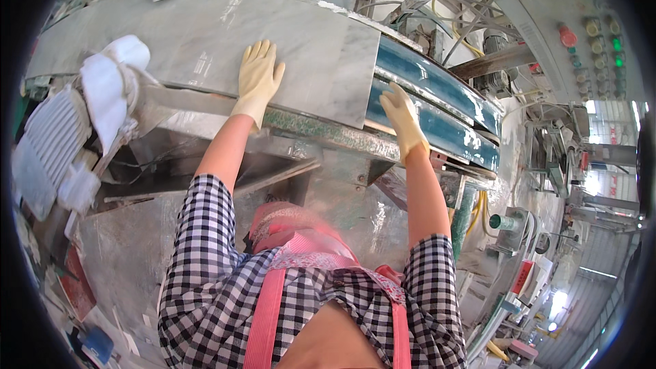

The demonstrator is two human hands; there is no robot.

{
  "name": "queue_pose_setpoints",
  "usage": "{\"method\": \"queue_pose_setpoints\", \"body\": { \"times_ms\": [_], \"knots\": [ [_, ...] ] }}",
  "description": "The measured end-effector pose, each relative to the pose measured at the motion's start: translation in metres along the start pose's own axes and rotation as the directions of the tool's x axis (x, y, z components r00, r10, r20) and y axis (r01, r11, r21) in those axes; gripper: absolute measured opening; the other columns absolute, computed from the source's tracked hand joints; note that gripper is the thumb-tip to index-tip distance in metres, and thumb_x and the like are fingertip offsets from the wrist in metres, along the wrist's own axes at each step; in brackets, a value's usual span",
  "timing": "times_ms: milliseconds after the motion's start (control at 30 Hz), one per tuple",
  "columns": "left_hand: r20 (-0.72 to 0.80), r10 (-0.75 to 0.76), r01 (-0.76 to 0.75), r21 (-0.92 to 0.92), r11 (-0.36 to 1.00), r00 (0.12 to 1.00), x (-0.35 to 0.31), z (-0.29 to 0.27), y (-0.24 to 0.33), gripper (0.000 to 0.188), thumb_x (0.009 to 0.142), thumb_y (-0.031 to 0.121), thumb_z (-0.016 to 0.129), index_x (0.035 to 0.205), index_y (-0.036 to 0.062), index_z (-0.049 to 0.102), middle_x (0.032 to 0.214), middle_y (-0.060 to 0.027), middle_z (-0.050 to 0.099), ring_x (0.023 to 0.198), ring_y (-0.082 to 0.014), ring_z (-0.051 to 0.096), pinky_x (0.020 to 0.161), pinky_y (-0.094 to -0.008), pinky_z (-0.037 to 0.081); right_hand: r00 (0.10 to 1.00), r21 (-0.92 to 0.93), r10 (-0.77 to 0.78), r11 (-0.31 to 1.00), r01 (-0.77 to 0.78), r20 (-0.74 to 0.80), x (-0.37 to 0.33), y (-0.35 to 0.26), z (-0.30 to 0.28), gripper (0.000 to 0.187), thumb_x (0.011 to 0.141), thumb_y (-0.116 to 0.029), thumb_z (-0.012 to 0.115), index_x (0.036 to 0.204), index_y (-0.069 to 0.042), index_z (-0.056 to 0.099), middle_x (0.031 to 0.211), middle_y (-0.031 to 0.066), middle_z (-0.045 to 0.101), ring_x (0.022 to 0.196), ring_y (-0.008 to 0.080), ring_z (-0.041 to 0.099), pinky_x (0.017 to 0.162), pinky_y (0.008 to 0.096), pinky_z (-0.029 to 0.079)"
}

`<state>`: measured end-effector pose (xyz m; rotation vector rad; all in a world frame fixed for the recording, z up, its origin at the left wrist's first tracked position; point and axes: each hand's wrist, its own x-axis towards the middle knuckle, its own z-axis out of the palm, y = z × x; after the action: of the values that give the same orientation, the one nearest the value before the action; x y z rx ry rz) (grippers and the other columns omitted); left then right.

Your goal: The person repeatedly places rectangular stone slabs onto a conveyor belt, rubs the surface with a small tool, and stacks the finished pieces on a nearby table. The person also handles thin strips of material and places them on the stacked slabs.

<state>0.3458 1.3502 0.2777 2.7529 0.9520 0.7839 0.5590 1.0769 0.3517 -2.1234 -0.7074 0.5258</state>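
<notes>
A long grey, veined stone slab (pixel 321 48) lies flat across the machine bed, its right end stopping over two wet blue conveyor belts (pixel 444 123). My left hand (pixel 258 80), in a cream rubber glove, rests palm down on the slab near its front edge, fingers stretched out. The gloved right hand (pixel 403 117) is over the nearer belt, just right of the slab's end. Its fingers are extended and slightly bent, with nothing visible in them; whether they touch the belt or slab edge I cannot tell.
A ribbed electric motor (pixel 51 140) with a white cover (pixel 113 89) sits at the left. The wet green machine rail (pixel 328 130) runs along the front. At upper right hangs a control panel (pixel 581 34) with buttons and green lights. Yellow hoses (pixel 480 215) hang at the right.
</notes>
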Motion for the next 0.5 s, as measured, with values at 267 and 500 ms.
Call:
{"method": "queue_pose_setpoints", "body": {
  "times_ms": [267,500],
  "knots": [
    [0.085,-0.004,0.007,-0.041,0.999,0.996,-0.002,-0.004,0.008,0.049,0.095,0.028,0.059,0.133,-0.0026,0.057,0.141,-0.0212,0.056,0.136,-0.0360,0.046,0.118,-0.0487,0.029,0.962,-0.638,0.242,0.722,-0.268,-0.130,0.096,-0.026,0.061,0.074,0.083,-0.044,0.064,0.146,-0.011,0.044,0.112,0.0213,0.071,0.106,0.0396,0.067,0.091,0.0449,0.053],
    [0.086,-0.006,0.012,-0.063,0.998,0.996,0.001,-0.008,0.014,0.049,0.094,0.028,0.059,0.132,-0.0041,0.057,0.139,-0.0224,0.056,0.135,-0.0370,0.047,0.118,-0.0492,0.030,0.877,0.308,0.450,0.869,-0.387,-0.168,0.074,-0.045,0.045,0.063,0.084,-0.029,0.070,0.141,-0.008,0.053,0.131,0.0126,0.061,0.117,0.0224,0.059,0.097,0.0376,0.049]
  ]
}}
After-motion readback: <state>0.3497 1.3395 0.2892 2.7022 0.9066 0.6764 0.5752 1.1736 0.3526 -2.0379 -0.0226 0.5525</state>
